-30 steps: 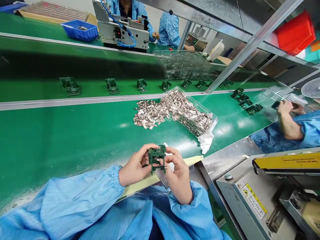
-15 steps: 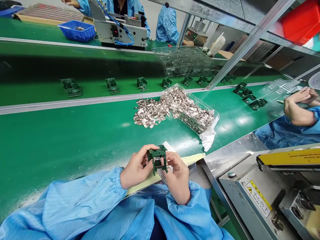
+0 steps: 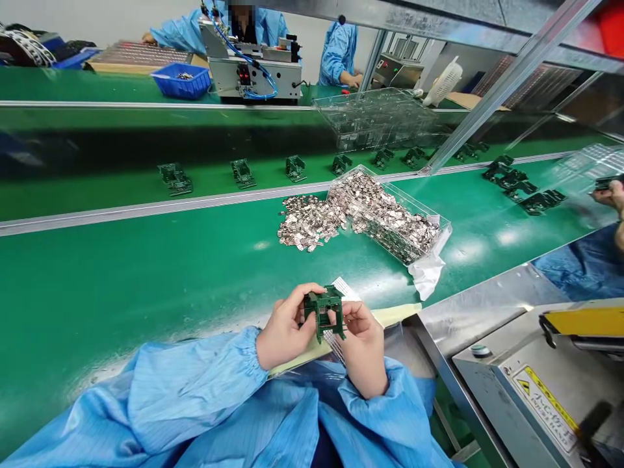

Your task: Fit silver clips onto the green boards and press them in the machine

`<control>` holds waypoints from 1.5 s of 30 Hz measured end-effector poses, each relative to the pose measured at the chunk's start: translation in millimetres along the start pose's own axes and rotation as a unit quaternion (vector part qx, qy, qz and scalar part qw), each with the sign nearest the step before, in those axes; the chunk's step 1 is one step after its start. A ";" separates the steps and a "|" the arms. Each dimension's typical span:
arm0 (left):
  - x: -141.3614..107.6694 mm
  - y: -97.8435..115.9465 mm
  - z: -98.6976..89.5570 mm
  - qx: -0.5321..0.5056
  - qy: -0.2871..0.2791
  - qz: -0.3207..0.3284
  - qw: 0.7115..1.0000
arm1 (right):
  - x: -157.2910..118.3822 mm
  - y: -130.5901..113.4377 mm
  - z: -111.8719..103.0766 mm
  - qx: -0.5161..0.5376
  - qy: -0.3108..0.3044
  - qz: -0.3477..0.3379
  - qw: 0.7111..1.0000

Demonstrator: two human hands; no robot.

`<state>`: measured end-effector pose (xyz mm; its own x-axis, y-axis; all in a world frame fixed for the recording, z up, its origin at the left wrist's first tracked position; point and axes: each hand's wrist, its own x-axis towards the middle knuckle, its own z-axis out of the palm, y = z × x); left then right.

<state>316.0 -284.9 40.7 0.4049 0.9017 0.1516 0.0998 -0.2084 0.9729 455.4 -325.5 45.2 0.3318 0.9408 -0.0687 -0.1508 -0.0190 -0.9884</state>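
Between my two hands is a green circuit board assembly (image 3: 325, 305), a boxy frame with an opening through its middle. My left hand (image 3: 287, 331) grips its left side, fingers over the top and thumb at the front. On the other side, my right hand (image 3: 363, 341) pinches the right edge with bent fingers. A white strip with dark lines (image 3: 344, 289) lies partly hidden behind and below the assembly. Beyond my hands, a clear plastic box (image 3: 429, 250) lies on the green table, with small silvery metal pieces (image 3: 312, 221) in it and spilling out to its left.
Several similar green assemblies (image 3: 242, 173) stand in a row on the belt (image 3: 205, 143), others (image 3: 539, 201) on the table at right. A co-worker's hand (image 3: 615, 195) holds a dark piece. A metal post (image 3: 492, 97) slants across the view; a machine (image 3: 526, 383) stands at lower right.
The view has turned left, so the scene sits further right. Both my hands keep hold of the assembly. The co-worker at right now holds a dark piece at the frame's edge.
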 end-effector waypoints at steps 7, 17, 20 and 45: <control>-6.5 3.0 1.2 -0.002 -0.003 -0.006 1.000 | -6.1 -4.1 4.0 0.046 0.000 -0.010 0.999; -20.6 12.1 11.8 0.013 -0.059 0.010 0.998 | -32.6 -2.7 -10.3 0.064 0.016 -0.018 0.998; -16.8 14.6 9.5 0.021 -0.094 0.005 0.995 | -40.1 -0.8 -36.4 0.028 0.020 -0.027 0.999; 39.1 -12.3 63.5 -0.059 -0.074 -0.018 0.995 | -29.7 90.8 -87.6 -0.183 0.002 -0.041 0.982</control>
<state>388.3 -271.1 23.7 0.5334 0.8402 0.0972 0.0124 -0.1227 0.9924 513.4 -384.8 -54.3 0.3333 0.9428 0.0125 0.2208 -0.0652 -0.9731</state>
